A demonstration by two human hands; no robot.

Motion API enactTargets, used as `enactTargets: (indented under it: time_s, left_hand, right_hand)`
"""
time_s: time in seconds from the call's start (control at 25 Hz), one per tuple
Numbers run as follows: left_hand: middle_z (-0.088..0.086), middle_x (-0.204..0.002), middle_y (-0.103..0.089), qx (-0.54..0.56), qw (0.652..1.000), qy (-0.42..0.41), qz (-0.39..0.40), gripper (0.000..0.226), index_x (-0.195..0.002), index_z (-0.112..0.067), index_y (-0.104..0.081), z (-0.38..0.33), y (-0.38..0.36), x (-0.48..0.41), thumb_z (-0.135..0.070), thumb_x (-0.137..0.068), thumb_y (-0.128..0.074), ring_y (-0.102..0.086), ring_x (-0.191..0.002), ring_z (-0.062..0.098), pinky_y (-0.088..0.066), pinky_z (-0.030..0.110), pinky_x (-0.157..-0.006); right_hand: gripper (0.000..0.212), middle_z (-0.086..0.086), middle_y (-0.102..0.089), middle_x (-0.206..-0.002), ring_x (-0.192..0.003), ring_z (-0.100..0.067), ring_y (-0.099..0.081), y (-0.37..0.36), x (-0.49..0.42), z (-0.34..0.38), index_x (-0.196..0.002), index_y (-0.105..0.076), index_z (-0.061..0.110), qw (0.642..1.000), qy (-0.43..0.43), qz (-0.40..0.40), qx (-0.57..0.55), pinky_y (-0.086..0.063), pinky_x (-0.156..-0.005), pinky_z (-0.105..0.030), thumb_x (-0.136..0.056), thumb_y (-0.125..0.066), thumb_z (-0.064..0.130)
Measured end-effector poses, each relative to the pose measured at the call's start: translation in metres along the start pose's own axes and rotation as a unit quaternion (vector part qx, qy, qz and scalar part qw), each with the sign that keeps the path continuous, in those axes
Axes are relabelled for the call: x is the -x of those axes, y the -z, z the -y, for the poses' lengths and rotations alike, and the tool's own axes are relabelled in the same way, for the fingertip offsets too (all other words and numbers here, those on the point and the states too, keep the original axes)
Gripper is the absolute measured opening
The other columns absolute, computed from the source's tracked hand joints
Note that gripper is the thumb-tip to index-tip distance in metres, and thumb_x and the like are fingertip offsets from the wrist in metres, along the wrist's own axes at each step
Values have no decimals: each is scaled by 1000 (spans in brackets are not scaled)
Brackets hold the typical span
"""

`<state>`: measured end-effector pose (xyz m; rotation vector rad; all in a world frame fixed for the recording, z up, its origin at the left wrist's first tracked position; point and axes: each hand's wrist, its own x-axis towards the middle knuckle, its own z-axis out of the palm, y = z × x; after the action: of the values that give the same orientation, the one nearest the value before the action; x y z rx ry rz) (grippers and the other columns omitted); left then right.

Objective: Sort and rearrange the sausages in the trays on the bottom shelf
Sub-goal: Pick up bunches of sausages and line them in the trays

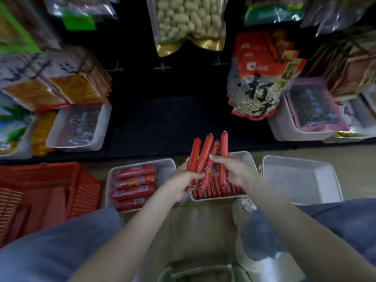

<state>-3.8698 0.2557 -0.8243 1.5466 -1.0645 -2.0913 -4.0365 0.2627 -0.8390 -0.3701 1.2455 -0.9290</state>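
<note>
Four red sausages (pixel 207 159) fanned upright above middle tray (pixel 247 157) | thin sausages (pixel 219 191) rowed inside it | fat sausages (pixel 133 183) crosswise in left tray (pixel 164 162)

Found, in a row before the shelf (pixel 162 123): left tray (pixel 169 165) with sausages (pixel 134 187) in it, middle tray (pixel 247 157) under a bunch (pixel 207 159), right tray (pixel 301 180). Saw a basket (pixel 40 190) farther left, a bin (pixel 101 127) behind it.
</note>
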Motion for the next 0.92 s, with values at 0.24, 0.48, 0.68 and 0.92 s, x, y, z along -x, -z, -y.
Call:
enactTargets:
  time_s: [0.24, 0.48, 0.68, 0.92]
  left_hand:
    - [12, -94, -71, 47, 986, 119, -109, 36, -113, -3, -61, 68, 14, -88, 9, -80, -66, -67, -78, 20, -58, 33, -79]
    - [3, -76, -65, 15, 978, 154, -138, 24, -98, -16, -65, 113, 13, -124, -4, -79, -74, -55, -66, 15, -44, 17, -56]
    - [4, -79, -67, 70, 973, 160, -151, 19, -91, -18, -66, 121, 0, -144, -3, -81, -72, -58, -76, 17, -43, 20, -61]
    - [4, -85, -71, 82, 975, 154, -135, 34, -107, -14, -63, 132, -17, -165, -5, -78, -76, -61, -86, 24, -48, 42, -88]
  right_hand:
    - [19, -12, -66, -83, -83, -32, -64, 116, -102, -64, -96, -64, 10, 966, -57, -199, 153, -55, -80, -46, -84, -59, -4]
    - [58, -1, -61, -101, -99, -27, -59, 167, -160, -122, -128, -46, 33, 905, -49, -207, 370, -49, -86, -41, -79, -55, 3]
    - [69, -8, -47, -134, -110, -23, -54, 153, -157, -139, -152, -8, 30, 870, -65, -177, 456, -40, -99, -36, -95, -39, 6]
    - [78, -7, -27, -154, -138, -30, -28, 179, -155, -150, -151, 8, 31, 810, -53, -108, 575, -33, -108, -48, -95, -42, 11]
